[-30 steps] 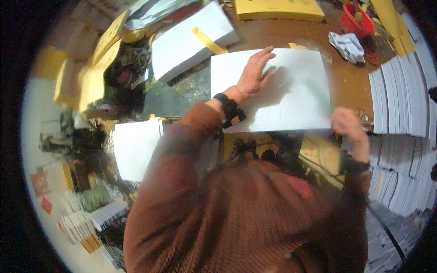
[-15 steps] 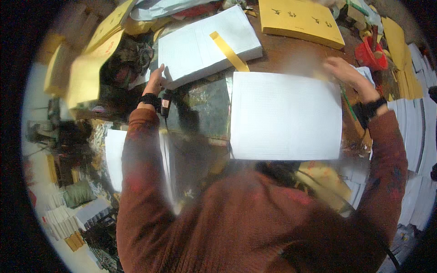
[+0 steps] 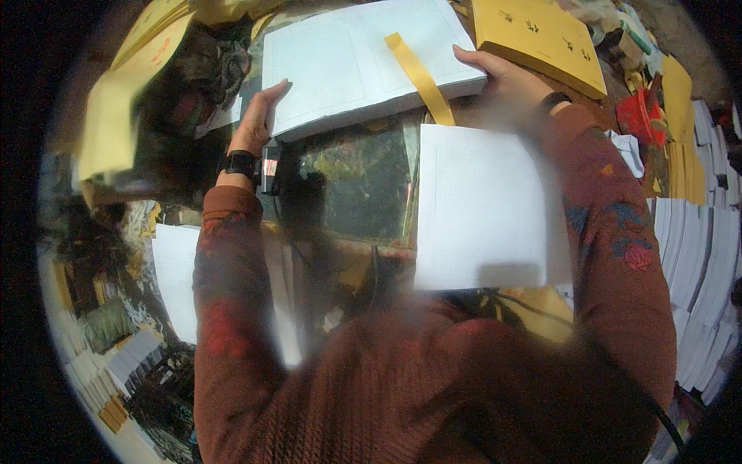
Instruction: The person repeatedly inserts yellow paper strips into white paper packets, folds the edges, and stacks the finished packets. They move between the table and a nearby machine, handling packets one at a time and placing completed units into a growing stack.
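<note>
A thick stack of white printed sheets (image 3: 325, 69) lies at the far side of the table, one hand at each end. My left hand (image 3: 260, 120) is at its left end, thumb up along the edge and lower fingers hidden. My right hand (image 3: 510, 83) grips the right end, thumb on top and fingers out of sight beneath. A yellow paper strip (image 3: 413, 73) lies across the stack and hangs over its near edge. Nearer me, its tip touches or hangs just above a second white paper stack (image 3: 483, 205), partly covered by my right sleeve.
Yellow-covered stacks stand at the far right (image 3: 533, 58) and far left. A red container (image 3: 640, 116) sits to the right, beside piles of white paper (image 3: 688, 255). Between the two white stacks and my left arm is a dark glossy panel (image 3: 355, 182).
My right hand has moved left from beyond the nearer stack onto the right end of the far stack. My left hand stays at the left end. The view has shifted slightly.
</note>
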Demonstrator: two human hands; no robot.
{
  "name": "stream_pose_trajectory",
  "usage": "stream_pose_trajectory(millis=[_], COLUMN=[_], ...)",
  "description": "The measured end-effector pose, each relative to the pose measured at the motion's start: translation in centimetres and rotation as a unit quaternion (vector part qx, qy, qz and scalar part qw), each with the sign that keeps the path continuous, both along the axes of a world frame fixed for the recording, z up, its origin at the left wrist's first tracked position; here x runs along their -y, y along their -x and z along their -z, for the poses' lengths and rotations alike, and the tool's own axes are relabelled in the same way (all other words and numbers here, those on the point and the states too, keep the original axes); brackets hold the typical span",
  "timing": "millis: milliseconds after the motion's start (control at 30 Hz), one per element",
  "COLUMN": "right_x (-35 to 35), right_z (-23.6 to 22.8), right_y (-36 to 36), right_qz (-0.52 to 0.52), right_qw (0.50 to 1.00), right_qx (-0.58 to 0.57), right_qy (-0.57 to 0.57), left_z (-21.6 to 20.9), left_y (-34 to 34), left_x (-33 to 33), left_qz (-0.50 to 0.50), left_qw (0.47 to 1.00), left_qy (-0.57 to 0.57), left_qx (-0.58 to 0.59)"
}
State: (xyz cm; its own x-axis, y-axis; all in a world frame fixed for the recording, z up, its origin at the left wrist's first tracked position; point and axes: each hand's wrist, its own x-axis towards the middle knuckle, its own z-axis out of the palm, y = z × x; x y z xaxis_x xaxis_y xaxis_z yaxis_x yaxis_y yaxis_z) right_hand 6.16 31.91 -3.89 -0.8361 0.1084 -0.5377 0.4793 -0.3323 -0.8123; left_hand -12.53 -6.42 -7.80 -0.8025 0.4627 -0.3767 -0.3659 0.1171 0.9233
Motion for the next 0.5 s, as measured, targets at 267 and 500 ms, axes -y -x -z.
stream_pose_trajectory(millis=[267,500], right_x=[0.2,-2.0], right_z=[-8.2,-17.4], right_y=[-1.9,-13.3], right_qz=[0.022,0.044], right_qw=[0.988,0.982], right_qx=[-0.155,-0.135], right_qy=[0.020,-0.125], left_z=[-8.2,-17.5], left_y=[-2.9,-11.6], left_x=[-1.6,-5.2], left_qz=[-0.013,0.007], left_qw=[1.000,0.992], left_qy=[0.018,0.045], left_qx=[0.004,-0.115])
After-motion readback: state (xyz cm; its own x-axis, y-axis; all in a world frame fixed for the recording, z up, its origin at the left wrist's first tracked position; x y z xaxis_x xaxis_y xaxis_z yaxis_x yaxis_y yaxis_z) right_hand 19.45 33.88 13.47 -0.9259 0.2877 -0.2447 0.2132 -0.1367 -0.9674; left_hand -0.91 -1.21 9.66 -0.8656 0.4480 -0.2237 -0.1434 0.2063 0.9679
